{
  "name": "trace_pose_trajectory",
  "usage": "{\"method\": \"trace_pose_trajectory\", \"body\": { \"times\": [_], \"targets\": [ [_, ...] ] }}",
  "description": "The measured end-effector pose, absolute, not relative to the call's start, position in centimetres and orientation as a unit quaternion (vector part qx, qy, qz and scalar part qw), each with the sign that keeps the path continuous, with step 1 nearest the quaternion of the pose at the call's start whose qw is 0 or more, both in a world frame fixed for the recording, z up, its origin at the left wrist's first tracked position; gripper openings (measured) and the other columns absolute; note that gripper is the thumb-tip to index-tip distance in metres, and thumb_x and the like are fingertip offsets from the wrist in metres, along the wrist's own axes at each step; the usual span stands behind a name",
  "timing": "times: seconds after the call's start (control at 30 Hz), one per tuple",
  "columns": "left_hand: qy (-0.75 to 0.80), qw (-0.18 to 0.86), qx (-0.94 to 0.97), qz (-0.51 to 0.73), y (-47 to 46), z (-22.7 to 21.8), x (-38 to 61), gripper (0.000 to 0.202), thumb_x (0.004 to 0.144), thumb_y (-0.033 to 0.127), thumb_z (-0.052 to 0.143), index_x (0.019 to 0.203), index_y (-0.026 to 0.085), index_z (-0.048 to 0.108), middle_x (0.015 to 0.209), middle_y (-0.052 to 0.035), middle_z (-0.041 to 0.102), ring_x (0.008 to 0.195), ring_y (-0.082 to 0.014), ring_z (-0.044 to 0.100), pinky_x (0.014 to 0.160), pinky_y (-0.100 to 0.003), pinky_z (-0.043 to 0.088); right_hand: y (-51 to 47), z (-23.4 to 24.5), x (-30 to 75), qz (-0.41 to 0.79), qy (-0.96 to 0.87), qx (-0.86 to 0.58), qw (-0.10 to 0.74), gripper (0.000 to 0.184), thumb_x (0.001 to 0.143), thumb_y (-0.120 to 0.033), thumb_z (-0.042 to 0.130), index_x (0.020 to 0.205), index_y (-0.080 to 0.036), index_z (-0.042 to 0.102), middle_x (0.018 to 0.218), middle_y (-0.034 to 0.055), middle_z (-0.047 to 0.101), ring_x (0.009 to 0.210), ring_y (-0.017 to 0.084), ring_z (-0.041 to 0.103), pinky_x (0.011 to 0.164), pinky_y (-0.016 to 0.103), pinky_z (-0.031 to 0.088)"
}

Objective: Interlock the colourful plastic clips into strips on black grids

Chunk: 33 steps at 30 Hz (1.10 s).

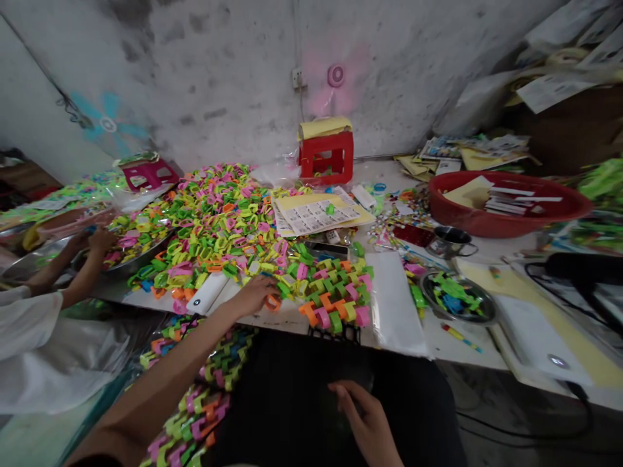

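My left hand [256, 296] is at the table's front edge, its fingers closed around a small orange curved plastic piece [272, 303]. Beyond it spreads a big heap of small plastic pieces [224, 214] in pink, yellow, green and orange. Just right of that hand, interlocking pieces [335, 295] lie in slanting rows over a black rack [335, 334], which shows only in part. Low over my dark lap, my right hand [365, 415] is held with thumb and fingers apart and nothing visible in it.
A co-worker's hands [95, 243] are at a metal bowl [141, 253] on the left. Clear plastic bags [396, 301] lie right of the rows. Further right are a metal dish [457, 298], a mug [451, 241] and a red basin [511, 224]. Filled bags [195, 415] hang beside my left leg.
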<state>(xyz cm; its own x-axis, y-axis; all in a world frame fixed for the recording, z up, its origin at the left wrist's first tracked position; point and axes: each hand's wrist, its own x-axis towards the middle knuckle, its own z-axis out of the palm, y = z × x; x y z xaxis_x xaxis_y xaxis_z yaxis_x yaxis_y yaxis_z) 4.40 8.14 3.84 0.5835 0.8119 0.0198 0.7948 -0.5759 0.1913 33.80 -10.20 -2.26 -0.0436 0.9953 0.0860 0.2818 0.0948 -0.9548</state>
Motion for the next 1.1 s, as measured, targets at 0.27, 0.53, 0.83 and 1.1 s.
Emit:
{"method": "trace_pose_trajectory", "body": {
  "times": [0.27,0.53,0.83,1.1],
  "targets": [
    [0.432,0.123,0.893,-0.012,9.9,5.2,5.4,0.025,0.065,0.003,0.063,0.082,0.022,0.064,0.096,-0.0046,0.064,0.080,-0.0201,0.062,0.071,-0.027,0.043,-10.5,-2.7,33.6,0.408,-0.619,-0.534,0.407,0.044,0.085,-0.058,0.050,0.081,-0.022,0.074,0.074,0.0059,0.072,0.063,0.017,0.065,0.061,0.024,0.054],
    [0.441,0.145,0.885,-0.032,10.0,5.8,4.4,0.036,0.061,0.012,0.070,0.095,0.024,0.064,0.108,-0.0053,0.064,0.079,-0.0211,0.062,0.066,-0.026,0.041,-10.6,-3.2,33.5,0.397,-0.647,-0.526,0.385,0.041,0.087,-0.055,0.050,0.082,-0.022,0.074,0.080,0.0057,0.073,0.072,0.018,0.069,0.070,0.025,0.055],
    [0.435,0.173,0.883,-0.008,11.3,7.8,4.1,0.037,0.070,0.010,0.060,0.105,0.022,0.062,0.106,-0.0059,0.064,0.093,-0.0218,0.061,0.072,-0.024,0.042,-10.7,-3.0,33.2,0.406,-0.661,-0.514,0.366,0.038,0.087,-0.054,0.051,0.081,-0.022,0.073,0.081,0.0058,0.073,0.076,0.020,0.069,0.072,0.026,0.054],
    [0.458,0.189,0.867,0.047,6.7,12.7,3.4,0.043,0.087,0.024,0.049,0.130,0.022,0.048,0.127,-0.0106,0.055,0.106,-0.0230,0.058,0.085,-0.029,0.047,-10.9,-2.4,32.9,0.464,-0.614,-0.524,0.365,0.049,0.085,-0.062,0.048,0.077,-0.019,0.071,0.070,0.0057,0.067,0.067,0.019,0.062,0.065,0.027,0.048]
  ]
}}
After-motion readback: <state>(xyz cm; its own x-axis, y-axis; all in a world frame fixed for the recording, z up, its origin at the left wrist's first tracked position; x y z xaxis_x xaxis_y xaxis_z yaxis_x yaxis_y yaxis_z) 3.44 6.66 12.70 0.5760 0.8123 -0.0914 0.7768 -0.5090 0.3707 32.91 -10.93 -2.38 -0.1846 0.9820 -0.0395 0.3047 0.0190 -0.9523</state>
